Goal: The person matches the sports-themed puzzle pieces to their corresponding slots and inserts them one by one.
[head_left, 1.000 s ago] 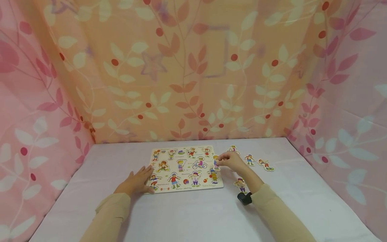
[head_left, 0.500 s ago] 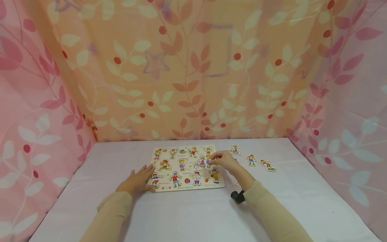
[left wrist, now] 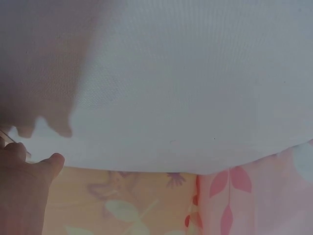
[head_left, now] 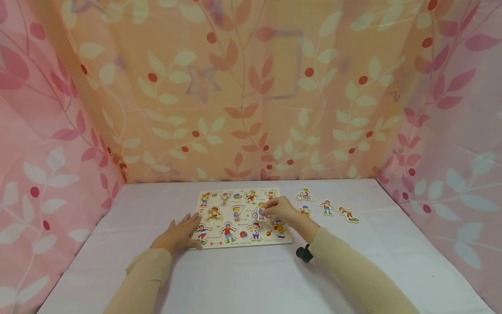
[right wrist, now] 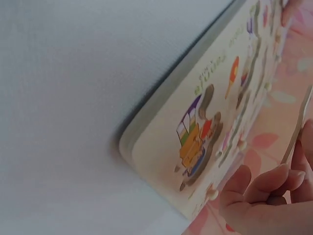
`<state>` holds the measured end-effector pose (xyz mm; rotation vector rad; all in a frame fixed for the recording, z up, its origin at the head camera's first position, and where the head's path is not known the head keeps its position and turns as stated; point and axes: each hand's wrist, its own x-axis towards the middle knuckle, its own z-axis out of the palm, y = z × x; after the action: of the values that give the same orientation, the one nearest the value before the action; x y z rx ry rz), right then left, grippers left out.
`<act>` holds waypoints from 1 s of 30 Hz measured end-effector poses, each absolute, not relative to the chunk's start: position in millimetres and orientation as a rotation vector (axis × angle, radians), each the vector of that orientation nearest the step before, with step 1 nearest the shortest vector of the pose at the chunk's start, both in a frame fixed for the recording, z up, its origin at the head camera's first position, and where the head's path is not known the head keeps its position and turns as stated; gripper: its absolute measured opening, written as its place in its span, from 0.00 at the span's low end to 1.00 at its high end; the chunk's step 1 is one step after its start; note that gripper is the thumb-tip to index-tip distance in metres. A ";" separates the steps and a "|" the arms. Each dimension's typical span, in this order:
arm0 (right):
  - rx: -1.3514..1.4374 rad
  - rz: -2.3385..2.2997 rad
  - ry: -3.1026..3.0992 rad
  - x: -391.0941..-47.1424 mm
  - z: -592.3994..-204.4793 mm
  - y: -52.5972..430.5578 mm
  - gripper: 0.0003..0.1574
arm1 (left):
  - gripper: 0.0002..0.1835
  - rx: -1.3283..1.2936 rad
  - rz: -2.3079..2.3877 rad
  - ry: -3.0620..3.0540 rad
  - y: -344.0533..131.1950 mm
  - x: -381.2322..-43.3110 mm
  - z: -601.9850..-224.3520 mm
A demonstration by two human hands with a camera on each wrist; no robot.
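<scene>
My right hand pinches the figure piece above the board, long axis running away from me; my left hand, fingers straight, touches the board

The head view looks forward and down over the surface; wrist views sit closer, the right sharing the board
</scene>
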<state>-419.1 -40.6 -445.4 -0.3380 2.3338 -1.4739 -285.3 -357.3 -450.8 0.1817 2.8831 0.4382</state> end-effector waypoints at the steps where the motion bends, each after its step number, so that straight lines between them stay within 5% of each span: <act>1: -0.344 -1.468 2.337 -419.8 -446.6 -43.1 0.08 | 0.54 0.181 0.439 2.882 -357.3 -285.3 -450.8; 30: -0.276 -1.392 2.271 -424.0 -457.5 -113.7 0.07 | 0.55 0.119 0.393 2.854 -356.6 -288.6 -451.1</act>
<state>-424.0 -113.7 -457.5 -0.2755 2.2709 -1.3915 -288.6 -356.6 -451.1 0.1190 2.8545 0.3932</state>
